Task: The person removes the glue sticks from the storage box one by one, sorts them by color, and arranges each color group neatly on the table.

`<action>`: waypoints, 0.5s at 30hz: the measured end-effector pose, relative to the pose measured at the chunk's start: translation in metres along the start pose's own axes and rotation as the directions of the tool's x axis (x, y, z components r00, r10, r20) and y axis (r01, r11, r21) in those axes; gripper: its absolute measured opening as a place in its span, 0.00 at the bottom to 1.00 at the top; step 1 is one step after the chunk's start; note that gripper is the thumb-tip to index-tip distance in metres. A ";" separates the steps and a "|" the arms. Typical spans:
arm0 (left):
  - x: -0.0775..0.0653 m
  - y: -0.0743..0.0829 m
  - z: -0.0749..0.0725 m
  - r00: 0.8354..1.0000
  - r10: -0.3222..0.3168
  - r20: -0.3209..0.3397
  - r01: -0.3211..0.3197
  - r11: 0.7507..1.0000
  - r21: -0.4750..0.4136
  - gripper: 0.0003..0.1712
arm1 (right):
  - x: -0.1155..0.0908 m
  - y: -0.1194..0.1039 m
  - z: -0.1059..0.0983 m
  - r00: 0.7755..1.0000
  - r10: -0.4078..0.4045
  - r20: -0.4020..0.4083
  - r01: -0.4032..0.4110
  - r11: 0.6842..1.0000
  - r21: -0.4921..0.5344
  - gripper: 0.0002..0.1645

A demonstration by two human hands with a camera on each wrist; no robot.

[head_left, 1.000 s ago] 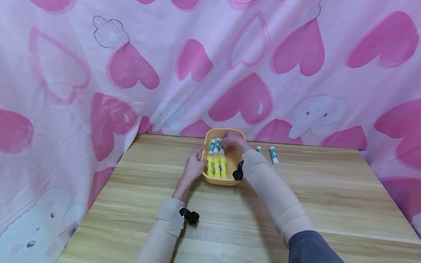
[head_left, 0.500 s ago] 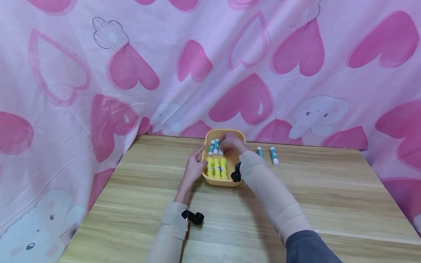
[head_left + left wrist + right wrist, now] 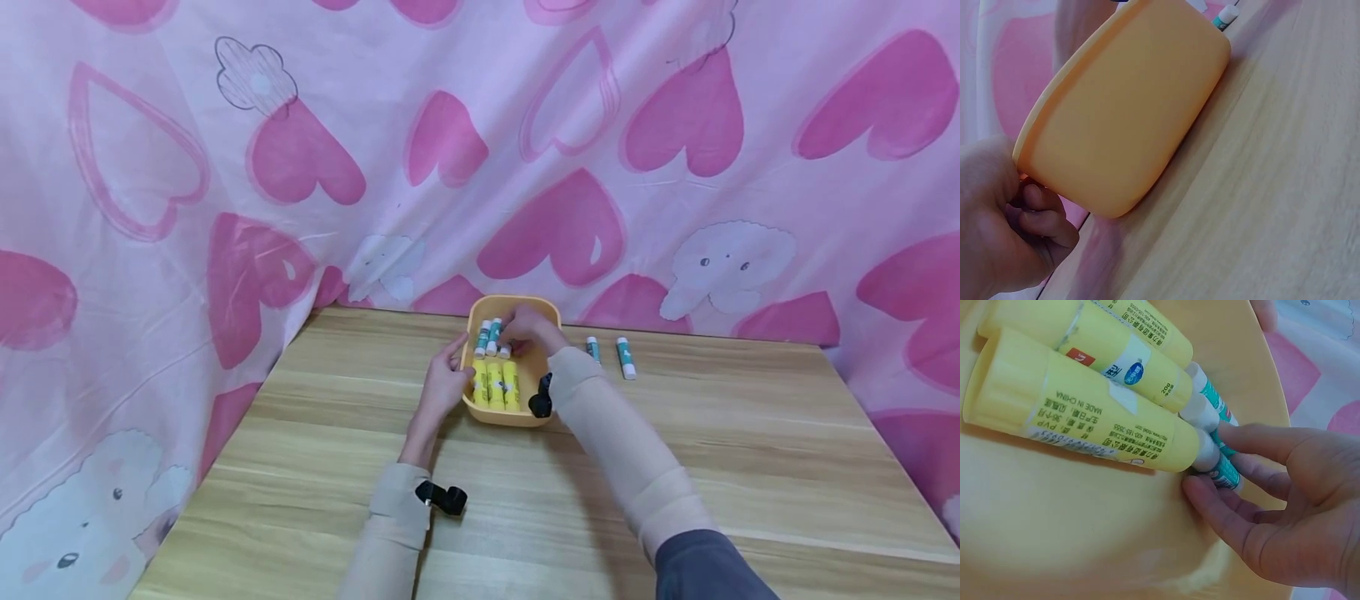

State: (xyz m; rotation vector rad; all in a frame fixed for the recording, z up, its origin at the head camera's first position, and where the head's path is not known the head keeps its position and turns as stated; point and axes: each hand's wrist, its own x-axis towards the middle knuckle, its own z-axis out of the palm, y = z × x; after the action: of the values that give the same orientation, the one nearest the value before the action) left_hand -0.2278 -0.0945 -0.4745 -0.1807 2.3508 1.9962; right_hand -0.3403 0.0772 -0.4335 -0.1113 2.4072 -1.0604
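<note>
A yellow-orange plastic basin (image 3: pixel 517 419) stands near the back of the table. My left hand (image 3: pixel 442 385) grips its left rim, thumb over the edge; in the left wrist view the fingers of this hand (image 3: pixel 1035 231) curl outside the wall. Inside the basin, my right hand (image 3: pixel 531 325) pinches a small teal glue stick (image 3: pixel 1229 475) with a white cap between thumb and fingers. Two similar teal glue sticks (image 3: pixel 487 337) lie side by side to its left. Toward the front of the basin, three larger yellow glue sticks (image 3: pixel 496 386) lie in a row, their ends against the white caps.
Two more teal glue sticks, one part-hidden (image 3: pixel 592 348) by the right sleeve and one farther right (image 3: pixel 626 358), lie on the wooden table (image 3: pixel 750 450). A pink heart-print curtain (image 3: pixel 555 225) hangs along the back edge. Bare basin floor (image 3: pixel 1085 519) shows beside the yellow sticks.
My right hand has moved slightly left and down inside the basin, bringing the pinched glue stick near the other teal ones. The left hand keeps its grip on the rim.
</note>
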 end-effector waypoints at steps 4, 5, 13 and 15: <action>0.000 0.000 0.000 1.000 0.005 0.003 -0.005 1.000 -0.008 0.42 | -0.002 0.001 0.002 1.000 0.000 -0.018 0.000 1.000 0.027 0.24; 0.000 -0.001 0.000 1.000 0.007 0.006 -0.007 1.000 -0.009 0.42 | -0.003 0.001 0.003 1.000 0.002 -0.021 -0.001 0.999 0.037 0.25; 0.001 -0.002 0.000 1.000 0.002 0.009 -0.002 1.000 -0.014 0.42 | -0.010 -0.002 0.000 1.000 -0.020 0.007 0.020 0.999 0.047 0.28; 0.001 -0.002 0.000 1.000 0.002 0.006 -0.002 1.000 -0.011 0.42 | -0.012 -0.004 -0.002 0.999 -0.041 0.015 0.041 0.999 0.012 0.29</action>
State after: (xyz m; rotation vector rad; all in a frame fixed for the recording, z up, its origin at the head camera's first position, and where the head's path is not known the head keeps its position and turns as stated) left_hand -0.2288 -0.0954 -0.4769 -0.1731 2.3375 2.0080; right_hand -0.3314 0.0791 -0.4248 -0.1643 2.3945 -1.0876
